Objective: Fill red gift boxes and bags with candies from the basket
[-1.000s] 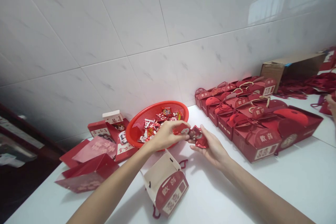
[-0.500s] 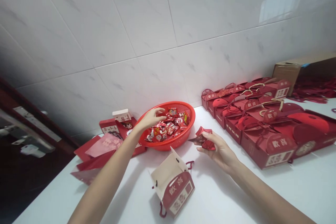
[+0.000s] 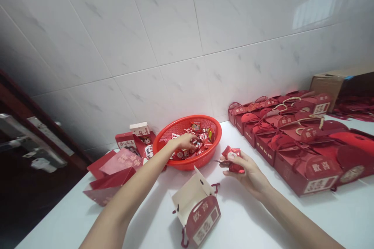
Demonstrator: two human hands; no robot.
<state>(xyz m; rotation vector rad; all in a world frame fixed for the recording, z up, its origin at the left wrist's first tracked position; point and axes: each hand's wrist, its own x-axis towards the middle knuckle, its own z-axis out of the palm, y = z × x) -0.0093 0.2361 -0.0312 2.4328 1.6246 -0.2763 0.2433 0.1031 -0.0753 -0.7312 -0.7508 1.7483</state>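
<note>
My left hand (image 3: pixel 187 141) is down in a red plastic basket (image 3: pixel 165 134), its fingers curled in among red-wrapped candies (image 3: pixel 201 144). What those fingers hold, if anything, is hidden. Over the table to the right of the basket, my right hand (image 3: pixel 245 171) grips several red candy packets (image 3: pixel 233 156), one with a dark brownish side. Between my forearms stands a dark red gift box (image 3: pixel 206 218) with a pale inside. Its top is open, and short red cords hang at its sides.
Rows of closed red gift boxes (image 3: pixel 306 167) with cord handles fill the right side. Behind them sits a cardboard box (image 3: pixel 327 85) beside a heap of red ribbons (image 3: pixel 356 105). Red paper bags (image 3: pixel 109 183) and small red cartons (image 3: pixel 125 140) lie left of the basket. A tiled wall (image 3: pixel 181 85) closes the back.
My left hand has dropped from above the basket's left side into the candies, moving right, and its fingers have curled. My right hand keeps its packets. The view has shifted slightly.
</note>
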